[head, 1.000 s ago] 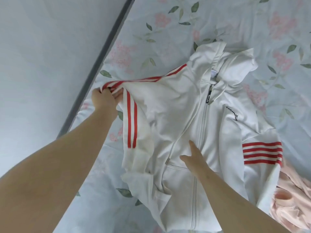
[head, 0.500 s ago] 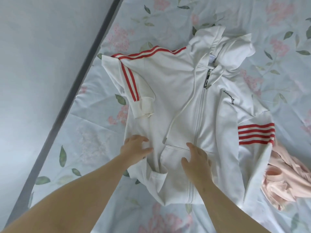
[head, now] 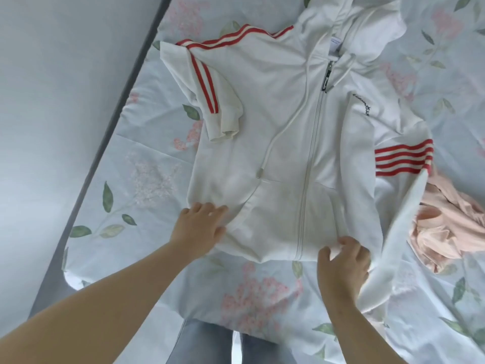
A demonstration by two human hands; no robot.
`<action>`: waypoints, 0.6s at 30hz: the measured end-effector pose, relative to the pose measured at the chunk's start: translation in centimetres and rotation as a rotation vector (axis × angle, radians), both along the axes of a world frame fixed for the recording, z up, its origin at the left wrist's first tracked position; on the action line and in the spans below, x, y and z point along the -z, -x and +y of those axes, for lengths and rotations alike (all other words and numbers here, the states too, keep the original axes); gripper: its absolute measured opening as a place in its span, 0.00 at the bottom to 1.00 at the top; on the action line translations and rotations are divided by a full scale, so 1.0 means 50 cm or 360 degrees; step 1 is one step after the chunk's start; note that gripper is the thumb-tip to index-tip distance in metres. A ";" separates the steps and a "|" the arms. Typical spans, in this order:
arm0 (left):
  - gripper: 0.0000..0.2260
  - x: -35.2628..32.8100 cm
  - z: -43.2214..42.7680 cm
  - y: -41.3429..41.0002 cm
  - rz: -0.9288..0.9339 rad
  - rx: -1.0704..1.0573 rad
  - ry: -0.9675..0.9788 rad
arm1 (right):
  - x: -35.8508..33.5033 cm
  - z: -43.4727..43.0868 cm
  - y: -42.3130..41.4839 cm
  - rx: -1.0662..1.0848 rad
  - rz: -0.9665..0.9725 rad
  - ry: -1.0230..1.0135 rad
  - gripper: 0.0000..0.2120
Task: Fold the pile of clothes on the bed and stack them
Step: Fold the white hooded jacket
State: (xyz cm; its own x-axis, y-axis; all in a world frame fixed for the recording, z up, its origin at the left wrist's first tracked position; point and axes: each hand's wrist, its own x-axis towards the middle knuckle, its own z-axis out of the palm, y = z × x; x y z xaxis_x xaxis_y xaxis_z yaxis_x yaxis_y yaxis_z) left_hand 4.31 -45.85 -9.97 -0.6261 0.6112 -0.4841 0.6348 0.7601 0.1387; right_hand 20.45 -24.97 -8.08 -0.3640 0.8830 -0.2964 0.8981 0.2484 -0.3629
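hoodie (head: 283,132) lies lengthwise away from us, hem toward near edge of bed (head: 147,179); our left grip (head: 199,227) flat on hem, fingers straight; right grip (head: 343,261) pinches hem.

Left hand (head: 199,228) presses the white hoodie (head: 275,114); right hand (head: 345,262) pinches its hem.

One head-worn wide-angle view looks steeply down and forward onto the bed (head: 147,179) from close above its near edge. The left hand (head: 198,229) and right hand (head: 343,261) enter from below. The hoodie (head: 275,127) fills the centre, and the person's legs (head: 204,342) show at the bottom.
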 end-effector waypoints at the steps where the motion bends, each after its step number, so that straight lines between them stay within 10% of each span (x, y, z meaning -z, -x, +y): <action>1: 0.25 0.006 0.015 -0.022 0.0039 0.0077 -0.0204 | -0.002 0.012 -0.011 0.0190 0.0024 0.0005 0.21; 7: 0.41 0.038 0.119 -0.118 -0.0245 0.0367 0.0099 | 0.027 0.096 -0.073 0.0255 -0.0060 0.0306 0.36; 12: 0.20 0.034 0.154 -0.079 -0.0016 0.0339 -0.0182 | 0.018 0.157 -0.081 -0.0058 -0.0007 0.0419 0.12; 18: 0.09 -0.032 0.185 0.088 -0.0866 -0.0604 -0.0372 | -0.069 0.260 0.049 0.0353 0.0805 0.0547 0.09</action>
